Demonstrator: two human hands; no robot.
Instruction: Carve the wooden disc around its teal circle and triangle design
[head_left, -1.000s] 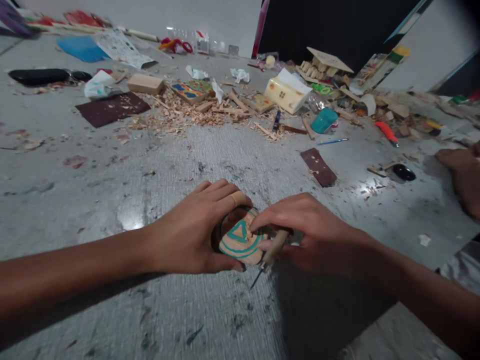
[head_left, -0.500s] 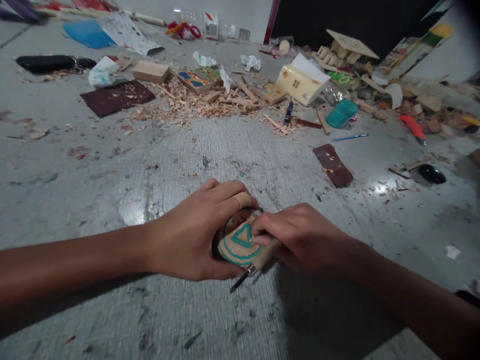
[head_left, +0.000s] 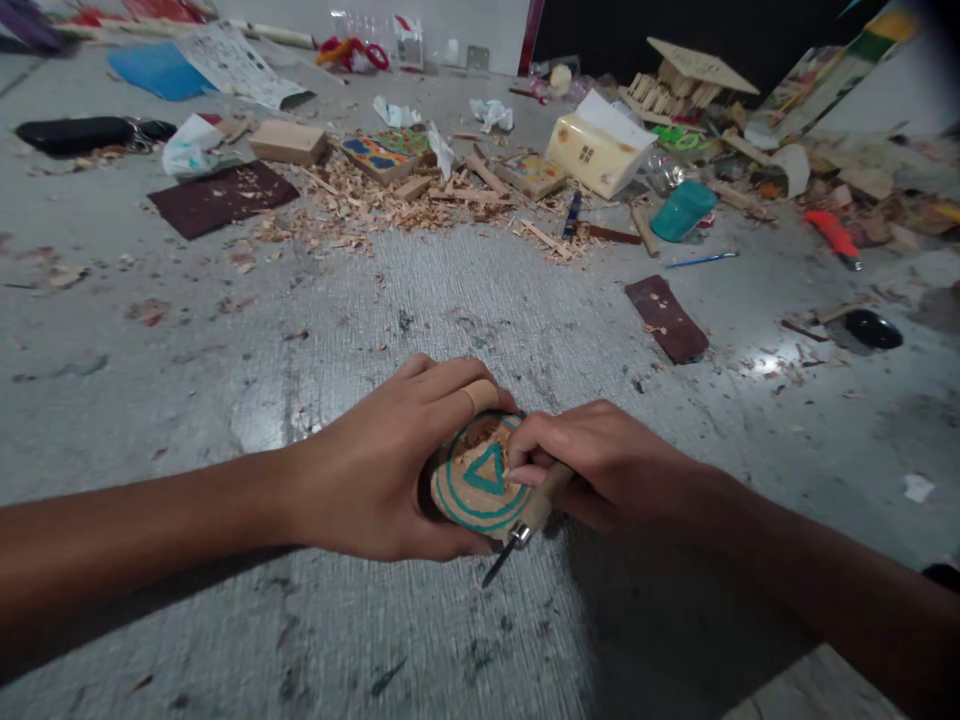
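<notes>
Low in the middle lies a round wooden disc with teal rings and a teal triangle painted on it. Its upper part is roughly carved, with loose shavings there. My left hand, a tan bandage on one finger, is wrapped round the disc's left side and holds it. My right hand grips a wood-carving chisel by its wooden handle. The metal blade points down and left, past the disc's lower edge, and is off the wood. My right fingertips are at the disc's right part.
Wood shavings spread behind the disc, among wood blocks and crumpled tissues. Brown sandpaper sheets lie left and right. A tissue pack, a teal object, an orange-handled cutter and a black mouse-like object are farther right.
My right hand and the chisel have shifted slightly right, showing more of the disc's rings and triangle. My left hand keeps its hold. The camera view has moved a little.
</notes>
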